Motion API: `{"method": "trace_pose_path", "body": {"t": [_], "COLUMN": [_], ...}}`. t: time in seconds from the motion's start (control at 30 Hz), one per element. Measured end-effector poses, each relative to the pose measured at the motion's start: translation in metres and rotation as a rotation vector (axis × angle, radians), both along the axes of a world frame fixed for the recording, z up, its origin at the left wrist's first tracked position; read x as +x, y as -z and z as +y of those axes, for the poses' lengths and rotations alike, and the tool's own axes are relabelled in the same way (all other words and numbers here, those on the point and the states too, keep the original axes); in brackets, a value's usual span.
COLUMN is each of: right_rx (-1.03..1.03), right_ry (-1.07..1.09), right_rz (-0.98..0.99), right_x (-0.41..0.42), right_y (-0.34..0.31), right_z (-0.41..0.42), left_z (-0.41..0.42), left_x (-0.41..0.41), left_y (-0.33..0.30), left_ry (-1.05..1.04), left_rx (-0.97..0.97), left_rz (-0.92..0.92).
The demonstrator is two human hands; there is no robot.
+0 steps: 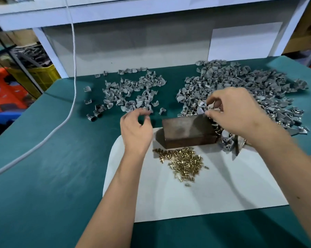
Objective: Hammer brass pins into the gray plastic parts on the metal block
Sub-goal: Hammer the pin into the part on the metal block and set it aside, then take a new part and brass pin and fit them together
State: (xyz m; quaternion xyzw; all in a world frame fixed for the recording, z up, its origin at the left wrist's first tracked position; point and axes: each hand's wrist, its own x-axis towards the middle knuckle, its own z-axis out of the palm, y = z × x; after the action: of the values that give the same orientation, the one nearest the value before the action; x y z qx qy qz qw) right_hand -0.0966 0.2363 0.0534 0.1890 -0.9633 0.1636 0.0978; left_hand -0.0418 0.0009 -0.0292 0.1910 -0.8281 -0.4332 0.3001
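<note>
A dark metal block (187, 132) sits near the middle of the green counter (43, 176), on the far edge of a white sheet (187, 197). At 6 o'clock from the block, just beside its near face, a loose heap of brass pins (183, 162) lies on the sheet. A large pile of gray plastic parts (240, 83) spreads from 12 to 3 o'clock of the block, spilling against its right end, and a smaller, thinner scatter of gray parts (129, 90) lies at 11 o'clock. The left hand (136, 129) hovers at 9 o'clock of the block, fingers curled with thumb and forefinger close together; whether they hold anything cannot be told. The right hand (235, 111) is over the block's far right corner at 2 o'clock, its fingertips pinching into the edge of the large pile, seemingly on a gray part, though blur hides the exact grip. The two hands are apart, the block between them. A white cord (71, 68) trails down across the counter at 10 o'clock.
</note>
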Motion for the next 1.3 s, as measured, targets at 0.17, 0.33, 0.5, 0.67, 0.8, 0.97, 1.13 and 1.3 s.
{"method": "trace_pose_path", "body": {"t": [0.17, 0.33, 0.5, 0.67, 0.8, 0.97, 1.13, 1.3], "right_rx": [-0.089, -0.011, 0.11, 0.059, 0.057, 0.263, 0.176, 0.017], "right_ry": [-0.228, -0.325, -0.494, -0.377, -0.202, -0.343, -0.366, -0.425], "right_rz": [0.098, 0.122, 0.097, 0.127, -0.024, -0.242, -0.259, -0.219], "right_x": [0.018, 0.016, 0.03, 0.021, -0.025, -0.058, -0.059, -0.037], "right_y": [0.014, 0.018, 0.017, 0.012, 0.009, 0.011, 0.016, 0.007], "right_z": [-0.032, -0.053, -0.073, -0.088, -0.097, -0.116, -0.124, -0.131], "left_z": [0.006, 0.002, 0.0, -0.003, -0.004, -0.002, -0.002, -0.006], "left_x": [-0.004, -0.009, -0.015, -0.008, -0.007, -0.005, -0.005, -0.007], "left_y": [0.002, 0.008, 0.009, 0.006, 0.003, 0.0, 0.002, 0.003], "left_ry": [0.302, 0.42, 0.466, 0.296, 0.083, 0.021, 0.056, 0.215], "left_rx": [-0.293, -0.479, -0.417, -0.144, 0.072, 0.145, 0.104, 0.187], "left_rz": [-0.18, -0.299, -0.27, -0.098, -0.016, 0.0, 0.006, 0.053]}}
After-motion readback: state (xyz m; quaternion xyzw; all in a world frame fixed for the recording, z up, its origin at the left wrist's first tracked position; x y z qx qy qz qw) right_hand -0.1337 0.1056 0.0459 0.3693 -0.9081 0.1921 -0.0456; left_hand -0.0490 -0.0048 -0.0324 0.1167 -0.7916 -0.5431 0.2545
